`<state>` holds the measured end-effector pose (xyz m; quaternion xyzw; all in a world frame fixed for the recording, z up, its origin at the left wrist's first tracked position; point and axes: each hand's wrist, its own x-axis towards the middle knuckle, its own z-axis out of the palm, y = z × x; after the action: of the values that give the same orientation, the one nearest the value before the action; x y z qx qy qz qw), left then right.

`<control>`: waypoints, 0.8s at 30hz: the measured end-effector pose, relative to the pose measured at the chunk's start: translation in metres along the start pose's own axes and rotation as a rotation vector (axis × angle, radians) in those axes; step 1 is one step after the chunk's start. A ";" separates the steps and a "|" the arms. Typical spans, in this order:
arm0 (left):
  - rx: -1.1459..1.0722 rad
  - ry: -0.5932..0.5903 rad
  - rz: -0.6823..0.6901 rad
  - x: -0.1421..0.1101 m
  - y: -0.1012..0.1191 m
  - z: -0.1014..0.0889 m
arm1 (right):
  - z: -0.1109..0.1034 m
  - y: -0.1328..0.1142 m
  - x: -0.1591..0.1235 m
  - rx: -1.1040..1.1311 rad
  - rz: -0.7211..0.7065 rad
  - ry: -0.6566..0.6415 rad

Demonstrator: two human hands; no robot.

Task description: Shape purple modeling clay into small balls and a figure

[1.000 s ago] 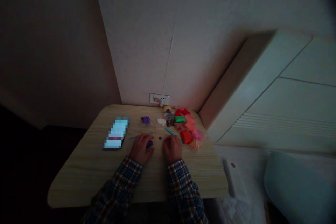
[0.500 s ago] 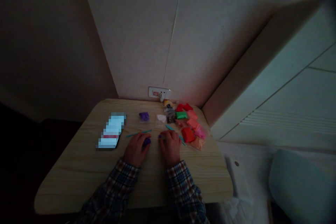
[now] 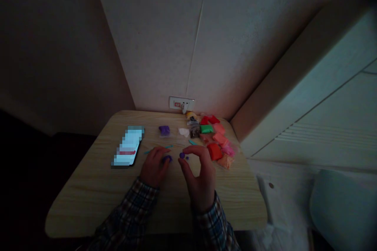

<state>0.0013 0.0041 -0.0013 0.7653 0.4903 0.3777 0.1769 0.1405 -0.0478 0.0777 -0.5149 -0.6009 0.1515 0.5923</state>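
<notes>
Right hand point(image 3: 203, 176) pinching purple ball point(image 3: 182, 155), left hand point(image 3: 153, 166) at purple lump point(image 3: 167, 159), wooden table point(image 3: 97, 192)

From here the left hand point(image 3: 153, 166) covers part of the purple lump point(image 3: 167, 159) and part of the thin blue stick point(image 3: 158, 150), so I can't tell how firmly the lump is held. The right hand point(image 3: 201, 176) hides most of the wider blue tool point(image 3: 193, 142). The phone's screen point(image 3: 128, 146) is blurred into blocks, and both sleeves point(image 3: 129, 211) run off the bottom edge.
</notes>
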 end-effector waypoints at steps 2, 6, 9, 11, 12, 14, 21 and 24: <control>0.012 0.015 0.017 0.000 0.000 0.000 | -0.005 -0.012 0.001 0.063 0.008 0.015; 0.044 0.058 0.053 0.000 0.000 0.000 | -0.012 -0.024 0.000 0.163 0.019 0.026; 0.063 0.086 0.092 0.000 0.000 0.000 | -0.013 -0.027 -0.002 0.265 0.025 0.030; 0.067 0.093 0.113 0.000 0.001 -0.001 | -0.013 -0.028 -0.002 0.363 0.055 0.007; 0.066 0.096 0.119 0.000 0.001 -0.001 | -0.013 -0.028 -0.002 0.421 0.079 -0.011; 0.069 0.104 0.123 0.000 0.001 -0.001 | -0.012 -0.028 -0.002 0.535 0.143 -0.058; 0.068 0.115 0.122 0.000 0.002 -0.001 | -0.012 -0.019 -0.007 0.753 0.306 -0.099; 0.075 0.142 0.127 0.000 -0.001 0.000 | -0.013 -0.018 -0.005 0.817 0.339 -0.081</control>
<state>0.0007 0.0046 -0.0015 0.7721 0.4661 0.4228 0.0888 0.1430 -0.0649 0.0922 -0.3235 -0.4212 0.4917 0.6900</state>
